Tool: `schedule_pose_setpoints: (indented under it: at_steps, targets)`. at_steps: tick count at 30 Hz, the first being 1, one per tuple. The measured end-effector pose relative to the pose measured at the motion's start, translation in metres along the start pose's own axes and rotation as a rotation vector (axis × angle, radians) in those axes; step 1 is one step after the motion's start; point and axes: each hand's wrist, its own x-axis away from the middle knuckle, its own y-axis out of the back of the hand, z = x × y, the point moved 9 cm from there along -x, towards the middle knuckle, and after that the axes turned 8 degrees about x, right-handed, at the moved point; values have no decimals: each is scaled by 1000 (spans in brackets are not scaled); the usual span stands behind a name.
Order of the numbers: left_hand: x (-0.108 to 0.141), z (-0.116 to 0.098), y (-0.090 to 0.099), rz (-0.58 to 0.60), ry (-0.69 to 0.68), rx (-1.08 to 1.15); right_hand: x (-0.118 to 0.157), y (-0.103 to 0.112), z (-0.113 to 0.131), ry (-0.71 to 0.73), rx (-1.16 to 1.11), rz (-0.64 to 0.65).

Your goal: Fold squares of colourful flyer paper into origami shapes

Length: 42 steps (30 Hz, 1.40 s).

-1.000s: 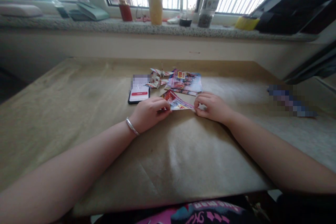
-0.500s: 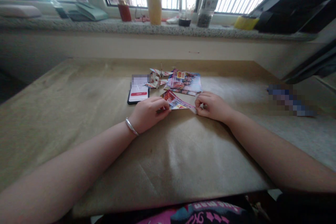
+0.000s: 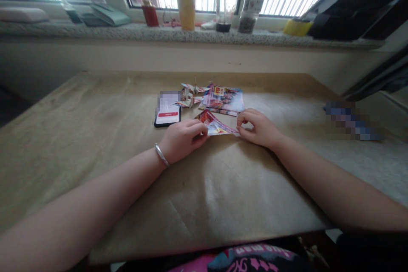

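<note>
A folded piece of colourful printed paper [image 3: 217,126] lies between my hands, triangular in outline with its long edge toward me. My left hand [image 3: 185,137], with a silver bangle at the wrist, pinches its left end between thumb and fingers. At the right corner, the thumb and forefinger of my right hand [image 3: 257,128] are closed on the paper's tip. Just beyond it sits a stack of printed paper squares [image 3: 225,98]. Folded paper cranes [image 3: 190,100] rest beside the stack, partly over a phone [image 3: 168,114] whose screen is lit.
The table [image 3: 204,204] has a tan cover. A blurred-out flat item [image 3: 352,122] lies at the right. Along the stone windowsill [image 3: 111,32] stand a red container [image 3: 149,13], a yellow cylinder [image 3: 185,0], clear containers [image 3: 251,10] and a black bag [image 3: 350,4].
Both hands keep hold of the paper. Its near edge and the left fingers have shifted slightly toward me, and more of the printed face shows. The stack, cranes and phone stay put.
</note>
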Motion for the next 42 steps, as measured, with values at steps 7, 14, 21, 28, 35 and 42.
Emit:
schedule_pose_setpoints:
  at_steps: [7,14,21,28,35,42]
  targets:
    - [-5,-12,-10,54,-96,-46,-5,-20,41,144,62,106]
    - [-5,-10,-15,116,-123,17,-7,-22,48,185,118,94]
    - [-4,-3,-9,113,-103,49,-4,-20,41,165,71,122]
    - [-2,0,-5,119,-105,93,-1,-19,36,154,75,154]
    - [-1,5,-7,148,-68,140,1,-21,38,186,35,188]
    - [2,4,-11,230,-82,150,-2,-11,30,127,61,67]
